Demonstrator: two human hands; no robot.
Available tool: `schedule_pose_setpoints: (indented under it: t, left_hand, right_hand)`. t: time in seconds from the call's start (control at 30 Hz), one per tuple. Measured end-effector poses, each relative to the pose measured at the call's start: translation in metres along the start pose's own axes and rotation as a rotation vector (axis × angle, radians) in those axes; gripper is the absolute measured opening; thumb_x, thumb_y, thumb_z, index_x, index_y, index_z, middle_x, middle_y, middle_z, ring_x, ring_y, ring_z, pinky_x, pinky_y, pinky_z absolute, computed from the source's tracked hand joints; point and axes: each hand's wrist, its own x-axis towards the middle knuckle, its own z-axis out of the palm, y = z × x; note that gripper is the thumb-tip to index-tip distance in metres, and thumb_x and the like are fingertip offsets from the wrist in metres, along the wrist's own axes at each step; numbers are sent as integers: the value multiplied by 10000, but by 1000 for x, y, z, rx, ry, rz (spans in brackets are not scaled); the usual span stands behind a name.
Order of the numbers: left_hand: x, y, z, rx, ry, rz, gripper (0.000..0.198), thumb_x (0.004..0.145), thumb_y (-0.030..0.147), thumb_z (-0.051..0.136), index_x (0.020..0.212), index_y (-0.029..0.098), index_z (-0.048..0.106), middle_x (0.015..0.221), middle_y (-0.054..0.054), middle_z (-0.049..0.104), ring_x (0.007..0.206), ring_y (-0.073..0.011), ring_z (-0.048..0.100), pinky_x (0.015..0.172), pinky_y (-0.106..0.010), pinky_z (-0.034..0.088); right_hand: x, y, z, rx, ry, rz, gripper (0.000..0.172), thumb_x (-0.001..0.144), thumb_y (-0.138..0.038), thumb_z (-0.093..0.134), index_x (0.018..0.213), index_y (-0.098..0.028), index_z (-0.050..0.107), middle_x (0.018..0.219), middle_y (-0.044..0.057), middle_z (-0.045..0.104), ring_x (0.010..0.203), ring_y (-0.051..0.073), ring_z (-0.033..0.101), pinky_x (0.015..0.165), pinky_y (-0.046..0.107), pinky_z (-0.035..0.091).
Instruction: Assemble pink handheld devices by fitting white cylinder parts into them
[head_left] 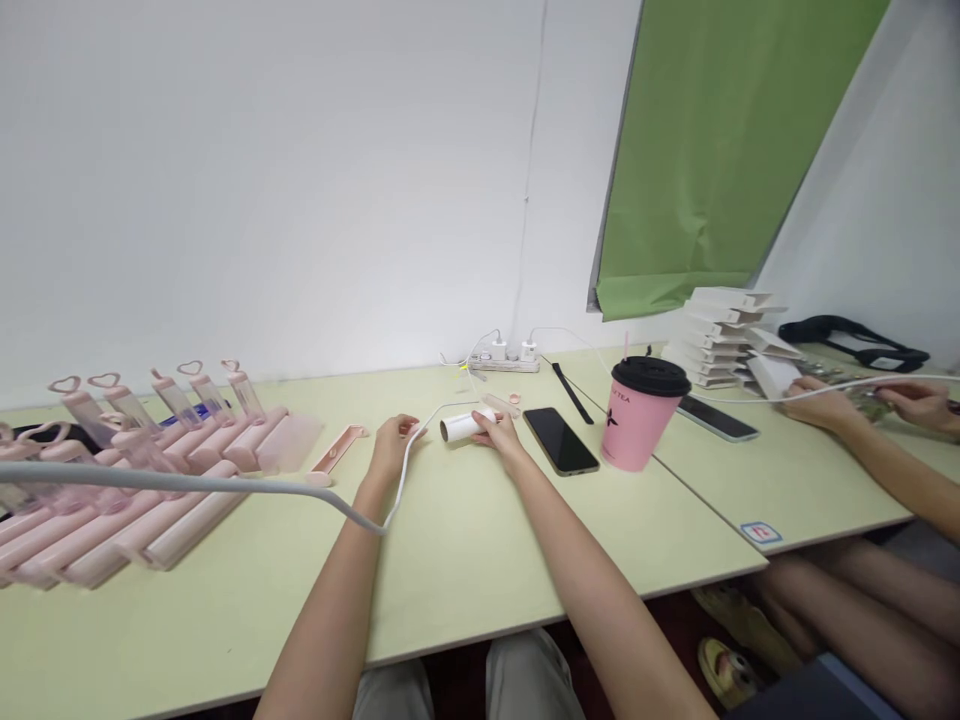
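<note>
In my right hand (496,432) is a small white roll (461,428) with a hollow brown core, lying sideways just above the table. My left hand (394,443) is to the left of the roll, apart from it, its fingers curled together; whatever they may hold is hidden. A white cable (406,470) passes across the view in front of my left hand. Left of that hand lies a long pink plastic casing (339,450). Beyond my right hand are a small clear piece (501,405) and a small pink piece (514,398).
Many pink cylinders (255,437), some with clear tubes and heart-shaped loops, fill the left. A phone (561,441), black strap (572,393) and pink cup (636,425) stand right. Behind is a power strip (510,364). A co-worker's hands (821,403) are near stacked white boxes (716,335).
</note>
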Motion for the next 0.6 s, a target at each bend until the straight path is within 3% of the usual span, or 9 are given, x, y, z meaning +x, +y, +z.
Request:
schedule_pose_setpoints:
  t: [0.13,0.27,0.4,0.6]
  left_hand:
    - [0,20,28,-293,32,49,346,657,381,633,924,164,596,916,-85,628,851,-195,596,711,-321,485]
    - [-10,30,44,-347,117,117,334,647,347,664,923,174,589,974,-77,609,917,-192,578,759,-321,489]
    - [-13,31,46,-374,207,136,322,655,348,670,915,177,585,960,-61,600,916,-183,575,799,-329,484]
    - [-8,32,41,-458,275,138,300,669,362,662,873,155,586,897,-52,597,874,-158,578,800,-315,498]
  right_hand:
    - [-2,-2,2,114,10,15,301,673,-250,691,758,-203,406,795,4,538,726,127,612,603,241,586]
    - [-1,-2,3,174,-19,23,224,689,-246,677,749,-184,470,753,16,582,764,140,618,632,236,582]
    - [-1,-2,6,228,-73,55,198,706,-249,670,764,-168,499,760,26,602,805,144,624,674,237,580]
    - [-3,-1,9,245,-148,80,320,659,-304,726,843,-142,520,782,45,617,823,172,630,707,278,588]
